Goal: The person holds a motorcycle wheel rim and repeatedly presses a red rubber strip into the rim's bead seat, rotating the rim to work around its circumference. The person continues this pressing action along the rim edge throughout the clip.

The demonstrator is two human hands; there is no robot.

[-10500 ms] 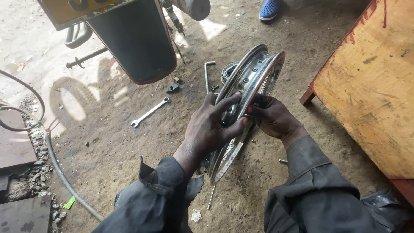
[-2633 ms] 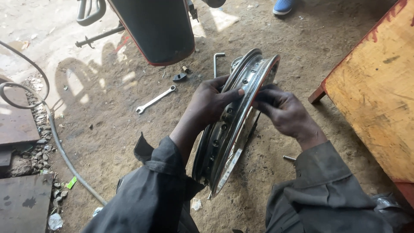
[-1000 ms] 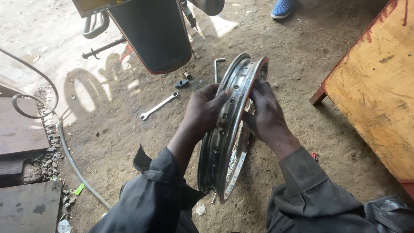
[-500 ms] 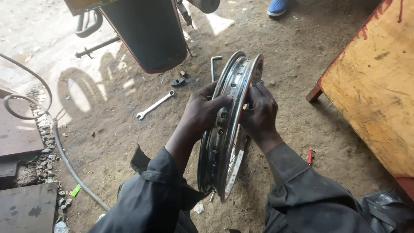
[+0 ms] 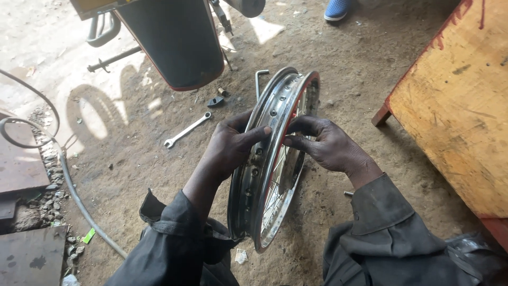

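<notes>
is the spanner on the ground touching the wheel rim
No, the spanner lies on the dirt to the left of the wheel rim, with bare ground and the left hand between them.

The wheel rim (image 5: 275, 159) is shiny silver chrome, dotted with a row of dark spoke holes, and a thin red strip runs along one edge. The spanner (image 5: 187, 130) on the floor (image 5: 132, 159) is bright silver against dusty grey-brown earth. The mudguard (image 5: 177, 39) above is black with a red edge line. The wooden board (image 5: 460, 100) is yellow-ochre, scuffed with dark marks and edged in red. The sleeves (image 5: 391, 233) are dark grey. The shoe (image 5: 337, 9) is blue, and the hose (image 5: 74, 190) is grey.
</notes>
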